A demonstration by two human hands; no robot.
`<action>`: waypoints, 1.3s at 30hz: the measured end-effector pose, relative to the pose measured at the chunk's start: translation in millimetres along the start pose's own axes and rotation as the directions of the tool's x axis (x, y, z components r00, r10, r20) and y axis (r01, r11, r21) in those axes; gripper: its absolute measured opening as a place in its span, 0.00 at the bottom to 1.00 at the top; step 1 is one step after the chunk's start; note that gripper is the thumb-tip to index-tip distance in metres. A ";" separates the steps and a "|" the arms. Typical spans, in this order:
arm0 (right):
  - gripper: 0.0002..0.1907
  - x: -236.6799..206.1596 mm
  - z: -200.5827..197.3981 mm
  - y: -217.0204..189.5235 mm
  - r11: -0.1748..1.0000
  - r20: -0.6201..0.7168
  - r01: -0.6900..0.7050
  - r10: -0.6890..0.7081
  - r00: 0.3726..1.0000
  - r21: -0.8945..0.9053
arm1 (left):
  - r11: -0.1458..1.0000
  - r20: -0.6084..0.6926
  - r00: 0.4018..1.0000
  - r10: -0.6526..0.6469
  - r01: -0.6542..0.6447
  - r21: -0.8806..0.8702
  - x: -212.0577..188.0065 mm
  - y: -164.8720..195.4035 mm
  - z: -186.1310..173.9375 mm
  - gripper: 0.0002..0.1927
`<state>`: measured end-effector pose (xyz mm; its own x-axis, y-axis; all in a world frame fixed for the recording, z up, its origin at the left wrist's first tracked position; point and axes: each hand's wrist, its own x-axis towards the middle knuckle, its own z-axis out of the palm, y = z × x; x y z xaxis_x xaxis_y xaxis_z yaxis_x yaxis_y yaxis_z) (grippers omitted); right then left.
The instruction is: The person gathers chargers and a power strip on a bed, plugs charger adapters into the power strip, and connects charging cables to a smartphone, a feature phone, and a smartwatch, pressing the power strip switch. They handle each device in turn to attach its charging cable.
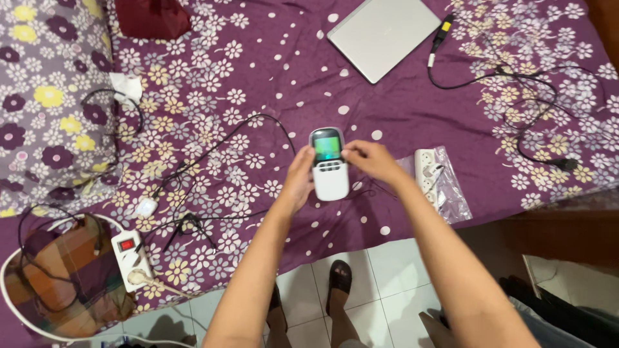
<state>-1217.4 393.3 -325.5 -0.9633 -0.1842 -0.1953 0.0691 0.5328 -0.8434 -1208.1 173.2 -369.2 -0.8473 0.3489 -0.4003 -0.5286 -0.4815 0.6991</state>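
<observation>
White plug-in meter (329,171): one | left hand (298,182), right hand (374,161): both clamped on it | laptop (383,36): one

Setting: home bedroom | Evidence: bed under a purple floral sheet (271,71); matching floral pillow (45,96) at its edge; closed silver laptop (383,35) and white power strip (132,254) lying on the bedding; pale tiled floor (393,270) beside the bed.

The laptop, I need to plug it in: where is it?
In the head view, the closed silver laptop lies at the top of the purple bedspread, right of centre, with a black cable just to its right.
</observation>
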 end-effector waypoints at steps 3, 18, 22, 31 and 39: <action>0.16 6.1 -23.8 5.6 0.989 0.037 -0.130 0.132 0.991 -0.065 | 0.999 0.000 1.000 -0.009 0.009 0.042 14.4 -2.2 14.8 0.25; 0.24 52.7 136.6 183.1 0.694 -0.126 -0.461 0.477 0.870 -0.553 | 0.354 -0.307 0.612 0.729 0.046 0.934 -66.4 -42.5 -266.0 0.12; 0.19 45.5 156.5 204.7 0.652 -0.289 -0.430 0.319 0.903 -0.625 | 0.380 -0.435 0.426 0.794 0.211 0.901 -120.1 1.9 -308.5 0.07; 0.14 55.7 236.9 133.5 0.825 -0.126 0.025 -0.116 0.985 -0.565 | 0.097 -0.363 0.734 0.574 0.379 0.920 -164.4 -15.0 -354.9 0.06; 0.10 38.5 380.4 22.5 0.959 0.132 0.190 -0.165 0.977 -0.209 | 0.436 -0.654 0.616 0.440 0.490 0.755 -129.0 -63.0 -327.7 0.29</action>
<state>-1154.3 84.0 -542.4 -0.9186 -0.3771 -0.1184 -0.1708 0.6489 -0.7415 -1082.3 -104.9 -555.7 -0.7879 -0.5223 -0.3264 -0.6068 0.5677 0.5563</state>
